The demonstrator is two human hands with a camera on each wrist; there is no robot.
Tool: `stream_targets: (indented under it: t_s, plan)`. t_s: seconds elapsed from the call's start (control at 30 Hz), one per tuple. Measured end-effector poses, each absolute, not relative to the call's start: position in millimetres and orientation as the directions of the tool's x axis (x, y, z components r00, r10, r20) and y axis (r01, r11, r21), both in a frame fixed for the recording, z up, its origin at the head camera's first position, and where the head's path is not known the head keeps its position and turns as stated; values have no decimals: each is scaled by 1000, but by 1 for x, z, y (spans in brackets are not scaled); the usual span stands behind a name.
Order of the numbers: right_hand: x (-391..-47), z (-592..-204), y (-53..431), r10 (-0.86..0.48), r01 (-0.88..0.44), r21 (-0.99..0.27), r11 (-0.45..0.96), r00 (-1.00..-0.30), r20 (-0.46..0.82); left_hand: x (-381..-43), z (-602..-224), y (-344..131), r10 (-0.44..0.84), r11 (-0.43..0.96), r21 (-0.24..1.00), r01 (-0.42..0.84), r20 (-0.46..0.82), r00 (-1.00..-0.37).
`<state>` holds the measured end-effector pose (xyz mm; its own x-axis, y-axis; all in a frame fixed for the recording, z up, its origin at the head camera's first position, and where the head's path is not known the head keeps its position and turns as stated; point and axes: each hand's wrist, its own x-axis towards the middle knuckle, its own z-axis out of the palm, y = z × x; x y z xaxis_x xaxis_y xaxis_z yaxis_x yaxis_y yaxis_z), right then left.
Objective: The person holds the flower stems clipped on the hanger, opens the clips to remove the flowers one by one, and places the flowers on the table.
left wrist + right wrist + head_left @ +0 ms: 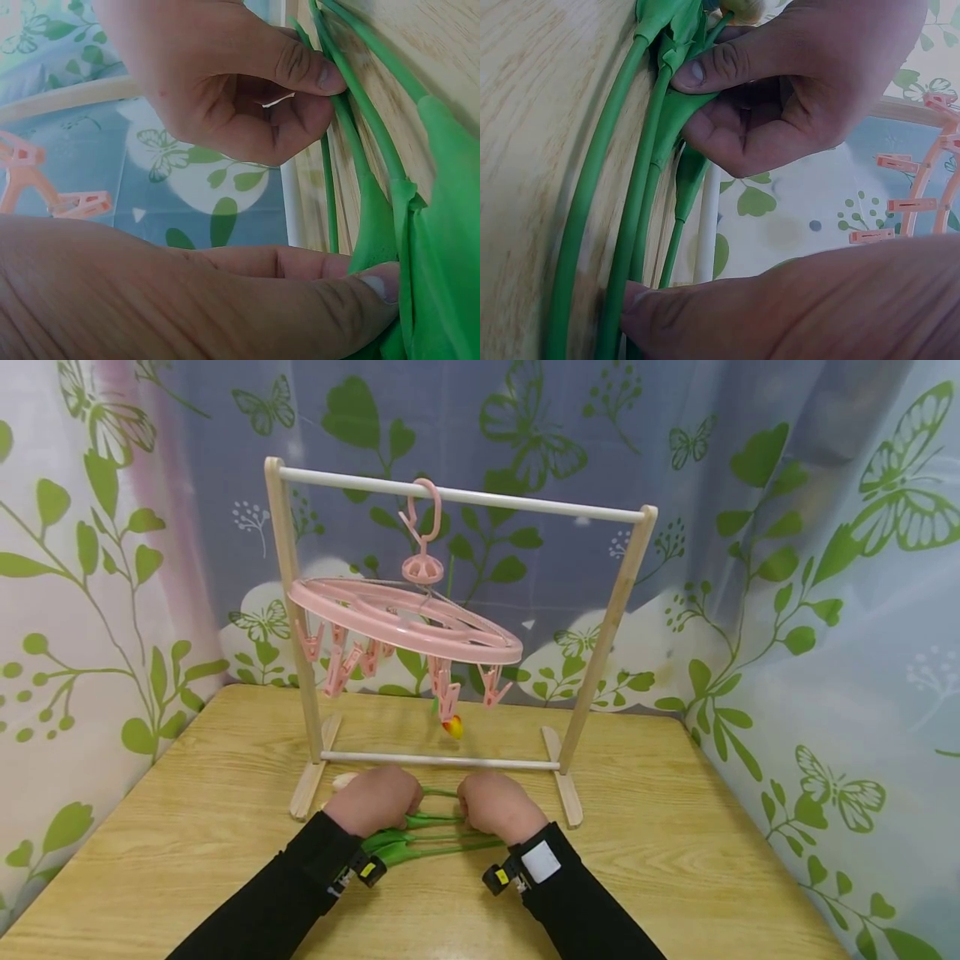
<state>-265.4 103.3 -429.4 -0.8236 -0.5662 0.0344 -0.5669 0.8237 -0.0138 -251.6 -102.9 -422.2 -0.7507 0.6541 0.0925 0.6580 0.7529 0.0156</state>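
Several artificial tulips with green stems (457,850) and broad leaves (676,112) lie on the table below the rack. My left hand (377,799) pinches a green leaf of one tulip between thumb and fingers. Further along, my right hand (498,803) pinches a thin green stem (346,127) with thumb and forefinger. A pale cream tulip head (344,781) peeks out beyond my left hand. Above hangs a pink round clip hanger (405,631) with several pink clothespins (448,700). One red and yellow tulip (453,727) hangs head down beneath it.
A wooden rack (615,618) with a white top bar (525,504) carries the hanger by its hook. Its white lower bar (442,761) runs just behind my hands, and its feet (307,789) stand on the table (660,877). Leaf-patterned curtains (750,568) enclose the back and sides.
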Motion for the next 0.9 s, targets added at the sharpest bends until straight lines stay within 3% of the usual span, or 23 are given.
stream_targets:
  t_s: [0.9]
  plan:
    - [-267, -431, 102, -542, -543, 15, 839, -839, -36, -251, -423, -102, 668, 743, -4, 669, 78, -740]
